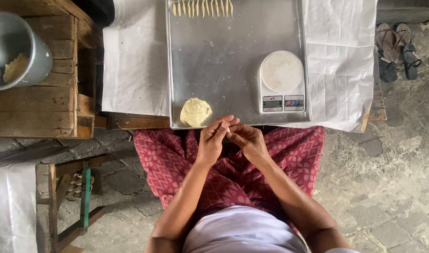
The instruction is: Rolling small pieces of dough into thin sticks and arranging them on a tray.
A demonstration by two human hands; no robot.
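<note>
— Pinching that small pale piece of dough (pixel 227 129), are you?

— Yes: your left hand (pixel 213 139) and right hand (pixel 247 140) meet over your lap, fingertips closed on it together at the near edge of the shiny metal baking tray (pixel 223 61).

— And the supply?

— The round yellowish dough lump (pixel 195 112) lies on the tray just beside your left hand; the white digital kitchen scale (pixel 282 82) stands further right.

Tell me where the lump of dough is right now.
The lump of dough sits on the metal tray's near left corner, just beyond the left hand.
</note>
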